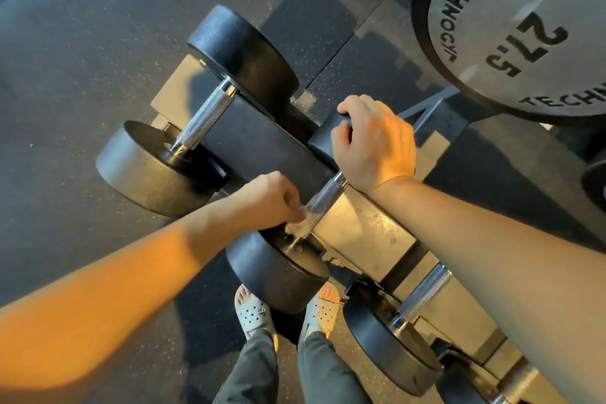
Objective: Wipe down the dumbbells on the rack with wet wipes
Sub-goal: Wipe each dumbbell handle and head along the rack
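Note:
A black dumbbell with a knurled steel handle lies across the low rack in the middle of the view. My left hand pinches a crumpled white wet wipe against the near end of that handle, just above the near weight head. My right hand grips the far weight head of the same dumbbell from above. A second dumbbell rests on the rack to the left, and a third one to the right, partly hidden by my right forearm.
A large upper-rack dumbbell head marked 27.5 hangs over the top right. Dark rubber floor tiles spread to the left. My feet in pale sandals stand close to the rack's front.

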A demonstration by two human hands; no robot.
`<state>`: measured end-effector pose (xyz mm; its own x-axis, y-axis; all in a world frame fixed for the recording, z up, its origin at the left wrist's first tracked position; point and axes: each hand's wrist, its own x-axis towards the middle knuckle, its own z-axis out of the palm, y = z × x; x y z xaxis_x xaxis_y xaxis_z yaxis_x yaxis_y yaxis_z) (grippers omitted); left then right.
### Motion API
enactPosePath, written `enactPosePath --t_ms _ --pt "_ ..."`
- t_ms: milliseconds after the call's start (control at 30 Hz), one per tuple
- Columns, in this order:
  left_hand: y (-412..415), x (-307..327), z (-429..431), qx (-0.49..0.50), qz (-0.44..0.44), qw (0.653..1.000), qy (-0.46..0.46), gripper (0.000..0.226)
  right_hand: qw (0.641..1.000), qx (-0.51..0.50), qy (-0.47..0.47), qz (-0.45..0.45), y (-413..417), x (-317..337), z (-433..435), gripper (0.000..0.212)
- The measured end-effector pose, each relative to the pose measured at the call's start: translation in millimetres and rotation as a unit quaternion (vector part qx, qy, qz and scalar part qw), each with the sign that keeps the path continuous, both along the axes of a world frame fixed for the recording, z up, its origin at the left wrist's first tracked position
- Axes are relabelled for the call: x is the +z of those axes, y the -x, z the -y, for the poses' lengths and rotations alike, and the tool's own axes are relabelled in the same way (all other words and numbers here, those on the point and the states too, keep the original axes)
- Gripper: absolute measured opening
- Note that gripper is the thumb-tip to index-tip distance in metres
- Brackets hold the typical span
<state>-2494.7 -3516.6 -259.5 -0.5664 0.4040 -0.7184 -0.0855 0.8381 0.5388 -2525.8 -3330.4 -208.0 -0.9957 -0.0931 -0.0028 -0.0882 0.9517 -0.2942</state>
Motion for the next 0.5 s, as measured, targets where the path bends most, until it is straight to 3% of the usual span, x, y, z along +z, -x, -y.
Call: enactPosePath --t_ms 133,300,433,500 --pt "-3 10 4 -0.136 -0.015 0.987 0.084 0.019 1.000 0.000 0.007 -0.012 0 1 0 0.028" --pt "-10 16 -5 -0.130 -0.115 0.982 0.077 0.024 1.000 0.001 0.004 -0.022 0 -1 -1 0.030" --pt "-24 11 -16 0.066 -0.152 0.986 0.005 0.019 1.000 -0.007 0.012 -0.026 -1 -1 -1 0.032" --pt "-24 13 -38 0.188 -0.165 0.966 -0.063 0.020 1.000 -0.004 0.008 -0.027 -1 -2 -2 0.031"
